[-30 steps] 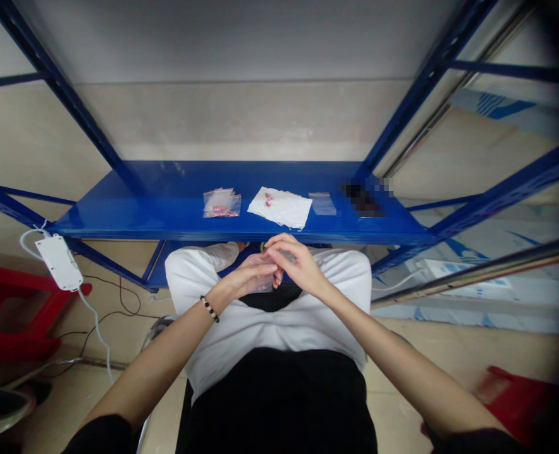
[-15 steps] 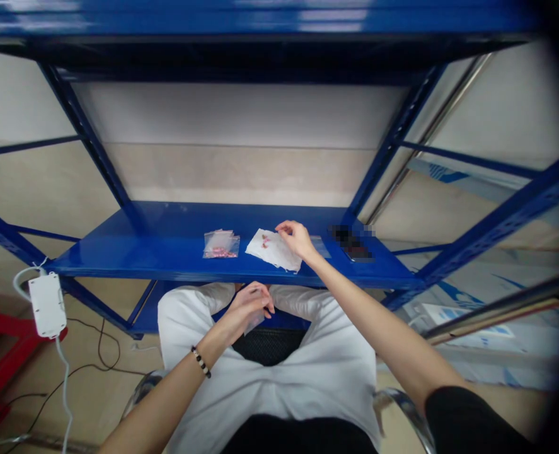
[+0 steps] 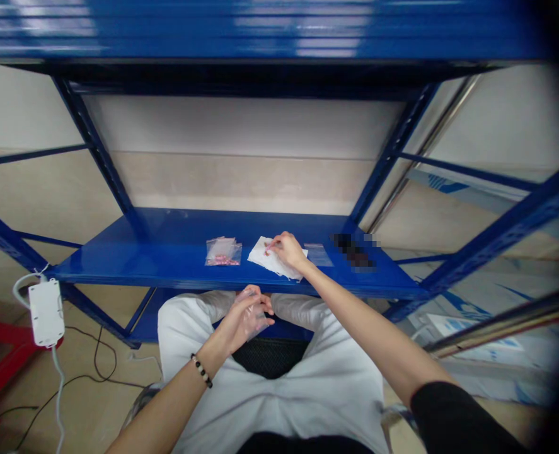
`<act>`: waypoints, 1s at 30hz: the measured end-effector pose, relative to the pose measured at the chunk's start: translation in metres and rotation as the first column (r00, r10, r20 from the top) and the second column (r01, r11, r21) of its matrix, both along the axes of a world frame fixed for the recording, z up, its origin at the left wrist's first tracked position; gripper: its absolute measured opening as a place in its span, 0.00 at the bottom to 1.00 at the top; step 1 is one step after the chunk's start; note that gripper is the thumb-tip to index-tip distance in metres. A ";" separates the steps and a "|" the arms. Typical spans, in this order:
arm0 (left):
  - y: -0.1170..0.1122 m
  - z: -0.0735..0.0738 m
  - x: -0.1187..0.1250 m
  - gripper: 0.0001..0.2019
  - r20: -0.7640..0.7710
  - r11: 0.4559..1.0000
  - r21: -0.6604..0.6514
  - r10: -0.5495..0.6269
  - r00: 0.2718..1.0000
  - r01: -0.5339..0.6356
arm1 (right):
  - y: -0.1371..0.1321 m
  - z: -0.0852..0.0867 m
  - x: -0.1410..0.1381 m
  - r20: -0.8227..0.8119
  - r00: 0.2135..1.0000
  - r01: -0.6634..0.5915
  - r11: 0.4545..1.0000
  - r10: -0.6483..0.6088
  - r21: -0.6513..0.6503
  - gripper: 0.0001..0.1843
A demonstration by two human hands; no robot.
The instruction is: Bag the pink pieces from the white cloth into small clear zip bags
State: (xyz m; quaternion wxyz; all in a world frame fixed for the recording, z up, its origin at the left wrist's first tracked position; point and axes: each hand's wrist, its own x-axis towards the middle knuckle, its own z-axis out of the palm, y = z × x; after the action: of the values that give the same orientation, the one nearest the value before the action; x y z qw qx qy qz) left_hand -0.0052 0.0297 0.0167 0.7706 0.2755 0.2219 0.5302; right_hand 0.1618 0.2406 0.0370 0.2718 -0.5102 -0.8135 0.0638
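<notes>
My left hand is over my lap, below the shelf edge, with its fingers closed on a clear plastic bag. My right hand reaches over a white paper sheet on the blue shelf. Its thumb and fingertips are pinched at small reddish-pink pieces on the paper; whether a piece is between them is too small to make out. Left of the paper lie clear zip bags with pink pieces inside. A flat clear bag lies just right of my right hand.
The blue shelf board spans in front of my knees, with another shelf overhead. A dark, pixelated object lies at the right end. A white power strip hangs at the left post, and cables run over the floor.
My right hand has moved left across the paper, down to the small pieces. My left hand has turned slightly, and more of its clear bag shows. The view has tilted up a little.
</notes>
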 end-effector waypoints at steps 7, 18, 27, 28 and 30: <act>0.002 0.001 -0.007 0.11 0.037 0.998 -0.066 -0.006 0.999 0.008 | -0.005 0.005 -0.006 -0.001 0.997 0.072 0.996 -0.072 -0.043 0.07; 0.001 -0.013 0.000 0.13 -0.305 0.997 0.063 -0.029 0.952 0.050 | -0.127 0.020 0.000 -0.209 0.955 -0.191 0.976 0.210 0.107 0.03; -0.006 -0.024 0.006 0.13 -0.426 0.968 0.107 -0.163 0.890 0.229 | -0.195 0.000 0.008 -0.344 0.870 -0.402 0.912 0.354 -0.078 0.04; -0.007 -0.024 0.006 0.13 -0.410 0.968 0.101 -0.170 0.896 0.230 | -0.194 -0.001 0.009 -0.342 0.867 -0.413 0.907 0.363 -0.085 0.06; -0.006 -0.026 0.005 0.12 -0.362 0.971 0.089 -0.174 0.916 0.220 | -0.194 -0.002 0.010 -0.335 0.864 -0.425 0.901 0.375 -0.088 0.09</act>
State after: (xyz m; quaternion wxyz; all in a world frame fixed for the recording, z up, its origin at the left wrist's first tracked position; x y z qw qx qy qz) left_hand -0.0002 0.0234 -0.0097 0.7487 0.4357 0.2926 0.4049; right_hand 0.1713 0.0466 0.0349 0.3355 -0.3336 -0.8409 0.2626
